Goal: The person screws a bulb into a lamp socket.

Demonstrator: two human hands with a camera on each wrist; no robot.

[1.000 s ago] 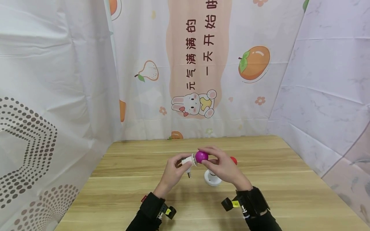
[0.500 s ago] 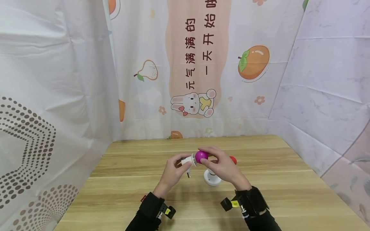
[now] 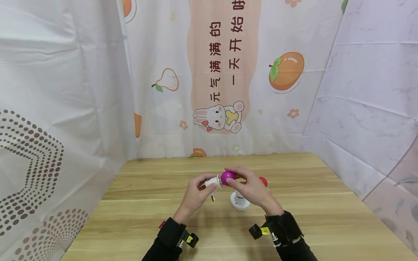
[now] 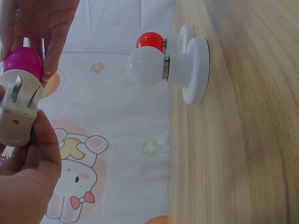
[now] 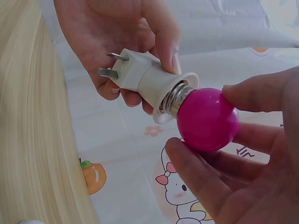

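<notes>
Above the table, my left hand grips a white plug-in lamp socket with two flat metal prongs. My right hand holds a magenta light bulb by its round glass, between thumb and fingers. In the right wrist view the bulb's silver screw base sits at the socket's mouth, partly inside, with some thread still showing. In the left wrist view the socket's pronged back faces the camera and covers part of the bulb.
On the wooden table, a white bulb stands in a round white lamp holder. Behind it a red bulb is in another white holder. Printed curtains enclose the table's back and sides.
Both hands stay nearly in place, with the bulb against the socket. Only slight shifts of the right fingers on the bulb show.
</notes>
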